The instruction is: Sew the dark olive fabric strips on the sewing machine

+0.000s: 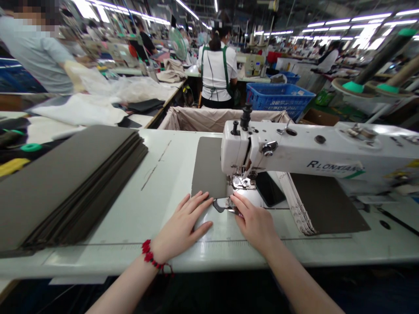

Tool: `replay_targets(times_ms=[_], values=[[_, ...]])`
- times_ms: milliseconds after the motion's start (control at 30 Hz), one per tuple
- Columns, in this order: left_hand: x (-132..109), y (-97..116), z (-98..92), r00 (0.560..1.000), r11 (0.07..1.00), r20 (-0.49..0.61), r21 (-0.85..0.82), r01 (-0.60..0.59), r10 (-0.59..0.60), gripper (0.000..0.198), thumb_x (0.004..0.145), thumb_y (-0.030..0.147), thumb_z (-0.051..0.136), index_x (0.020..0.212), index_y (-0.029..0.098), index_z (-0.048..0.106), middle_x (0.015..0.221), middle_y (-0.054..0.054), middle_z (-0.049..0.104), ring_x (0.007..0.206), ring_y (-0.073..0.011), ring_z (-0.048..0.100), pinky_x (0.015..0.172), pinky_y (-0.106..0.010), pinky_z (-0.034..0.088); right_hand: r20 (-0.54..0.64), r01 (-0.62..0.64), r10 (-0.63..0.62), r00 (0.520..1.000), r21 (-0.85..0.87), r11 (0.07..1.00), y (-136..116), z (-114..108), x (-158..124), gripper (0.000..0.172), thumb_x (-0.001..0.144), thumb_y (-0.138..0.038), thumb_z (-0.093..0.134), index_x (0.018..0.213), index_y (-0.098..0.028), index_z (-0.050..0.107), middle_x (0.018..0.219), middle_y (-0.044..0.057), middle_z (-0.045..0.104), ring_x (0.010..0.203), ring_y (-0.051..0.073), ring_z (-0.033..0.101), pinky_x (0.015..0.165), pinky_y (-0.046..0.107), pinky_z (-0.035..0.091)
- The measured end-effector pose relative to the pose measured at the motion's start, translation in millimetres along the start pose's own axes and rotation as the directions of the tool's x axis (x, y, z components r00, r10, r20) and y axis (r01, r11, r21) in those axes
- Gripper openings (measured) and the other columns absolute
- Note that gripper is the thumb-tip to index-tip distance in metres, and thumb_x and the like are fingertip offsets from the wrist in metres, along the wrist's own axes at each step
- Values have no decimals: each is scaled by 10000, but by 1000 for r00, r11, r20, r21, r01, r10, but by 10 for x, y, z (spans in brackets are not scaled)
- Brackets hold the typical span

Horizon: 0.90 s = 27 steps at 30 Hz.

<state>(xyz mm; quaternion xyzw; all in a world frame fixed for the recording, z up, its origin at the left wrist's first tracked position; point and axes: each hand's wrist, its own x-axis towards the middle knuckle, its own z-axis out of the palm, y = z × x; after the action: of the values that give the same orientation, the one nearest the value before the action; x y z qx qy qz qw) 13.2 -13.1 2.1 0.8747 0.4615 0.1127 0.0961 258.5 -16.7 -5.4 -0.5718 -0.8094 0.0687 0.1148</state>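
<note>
My left hand (185,224) lies flat with fingers spread on the white sewing table (157,205), its fingertips at the near edge of a grey fabric panel (209,168) that runs under the sewing machine (294,150). My right hand (253,220) rests just in front of the presser foot (242,183), fingers together, pinching what looks like small metal snips (225,207). A red bead bracelet (152,257) is on my left wrist.
A tall stack of grey panels (72,183) lies at left. More grey pieces (327,203) sit under the machine arm at right. A cloth-lined bin (209,117) and a blue basket (278,98) stand behind. People work at tables beyond.
</note>
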Motion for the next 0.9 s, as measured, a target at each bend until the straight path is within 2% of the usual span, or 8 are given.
replay_targets(times_ms=[200, 433, 900], values=[[10, 4, 3, 1000, 1000, -13, 9, 6, -5, 578, 967, 454, 443, 1496, 279, 288, 1552, -46, 285, 1429, -256, 249, 1182, -470, 192, -12, 4, -4, 1000, 0, 1000, 4, 15, 2, 508, 917, -222, 449, 1421, -277, 409, 1496, 1, 404, 1024, 193, 635, 794, 333, 519], [11, 8, 1, 1000, 998, 18, 55, 7, -8, 588, 975, 470, 417, 1505, 265, 262, 1560, -48, 265, 1439, -236, 223, 1188, -463, 166, -12, 1, -1, 1000, 0, 1000, 6, 19, -5, 499, 914, -217, 459, 1409, -272, 425, 1495, 9, 405, 1023, 195, 637, 795, 328, 521], [9, 9, 9, 1000, 998, 4, 63, -2, 2, 578, 975, 470, 416, 1499, 269, 280, 1556, -47, 275, 1437, -238, 230, 1189, -463, 172, -19, 9, -9, 1000, 6, 1000, 5, 21, -1, 498, 908, -198, 450, 1402, -255, 441, 1483, 33, 424, 1034, 195, 636, 818, 329, 519]])
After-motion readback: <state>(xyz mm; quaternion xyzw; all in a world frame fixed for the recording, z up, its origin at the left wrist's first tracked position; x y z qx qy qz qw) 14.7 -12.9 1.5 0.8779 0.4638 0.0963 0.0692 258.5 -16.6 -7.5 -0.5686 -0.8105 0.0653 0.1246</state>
